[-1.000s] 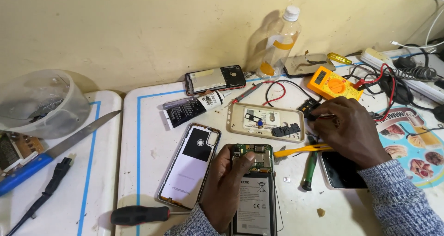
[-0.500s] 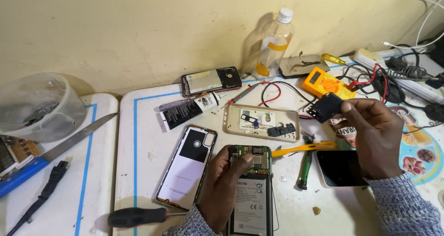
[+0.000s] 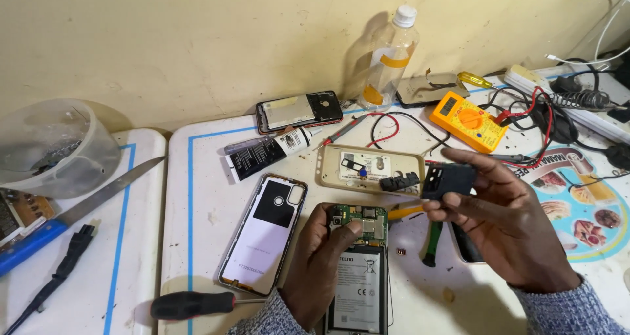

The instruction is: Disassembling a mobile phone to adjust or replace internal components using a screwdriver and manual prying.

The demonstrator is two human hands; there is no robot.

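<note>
- Right hand [image 3: 508,227] pinches a small black plastic cover piece [image 3: 447,179] in its fingertips, raised above the white table [image 3: 203,217].
- Left hand [image 3: 319,263] grips the opened phone with bare circuit board [image 3: 357,269], thumb on the board.

Matt black plastic part [image 3: 448,180], clear glossy plastic bottle [image 3: 388,56], smooth white tabletop [image 3: 203,197], shiny metal knife [image 3: 105,192].
</note>
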